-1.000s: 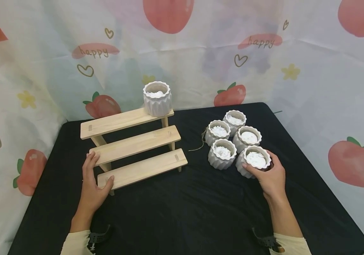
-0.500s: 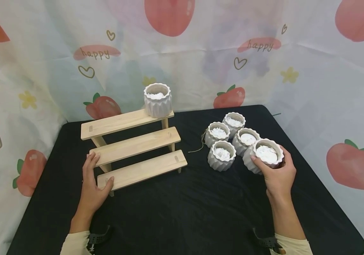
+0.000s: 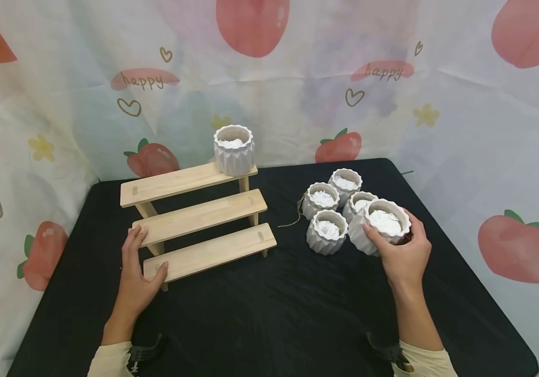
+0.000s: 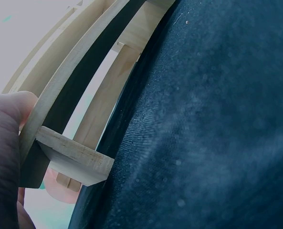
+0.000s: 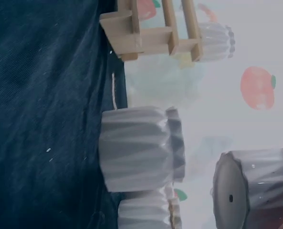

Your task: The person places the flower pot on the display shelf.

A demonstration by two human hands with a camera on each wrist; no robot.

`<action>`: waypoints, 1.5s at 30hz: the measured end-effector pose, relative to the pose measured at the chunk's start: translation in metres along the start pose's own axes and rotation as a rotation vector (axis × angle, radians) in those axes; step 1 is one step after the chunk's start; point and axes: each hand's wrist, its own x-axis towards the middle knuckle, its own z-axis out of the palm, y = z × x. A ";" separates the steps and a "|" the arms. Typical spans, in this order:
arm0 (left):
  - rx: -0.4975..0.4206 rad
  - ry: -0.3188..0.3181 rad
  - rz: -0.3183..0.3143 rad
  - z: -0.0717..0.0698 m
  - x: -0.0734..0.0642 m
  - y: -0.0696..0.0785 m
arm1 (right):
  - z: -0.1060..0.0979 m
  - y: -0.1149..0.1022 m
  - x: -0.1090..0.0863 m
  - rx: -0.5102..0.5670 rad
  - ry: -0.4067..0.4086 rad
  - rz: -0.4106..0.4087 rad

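Observation:
My right hand [image 3: 406, 256] grips a white fluted flowerpot [image 3: 367, 244] with white stuff inside, thumb on its near side. In the right wrist view this lifted pot [image 5: 270, 181] shows its underside with a small drain hole, off the table. Several similar pots, such as the nearest one [image 3: 327, 238], stand grouped beside it; the held pot partly hides one. My left hand [image 3: 137, 275] holds the left end of a three-tier wooden stand [image 3: 212, 252], fingers at the middle plank and thumb on the lowest. The left wrist view shows the thumb [image 4: 12, 107] over a plank's edge.
One more white pot [image 3: 234, 154] stands on the right end of the stand's top plank. A thin string [image 3: 290, 224] trails from the grouped pots. Black cloth [image 3: 260, 319] covers the table, and a printed curtain [image 3: 269, 94] hangs behind and at the sides.
My right hand has lifted the front right pot out of the group, first to the right, then slightly back left and higher. My left hand stays on the stand.

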 end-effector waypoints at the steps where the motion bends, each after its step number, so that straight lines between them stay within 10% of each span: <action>1: -0.001 0.000 0.000 0.000 0.000 0.000 | 0.001 -0.002 0.000 0.002 -0.003 -0.008; 31: -0.006 0.007 0.027 -0.003 0.003 -0.005 | 0.081 -0.075 -0.016 0.214 -0.258 -0.058; 45: 0.008 0.006 0.027 0.001 -0.001 -0.001 | 0.128 -0.056 -0.028 0.255 -0.398 -0.150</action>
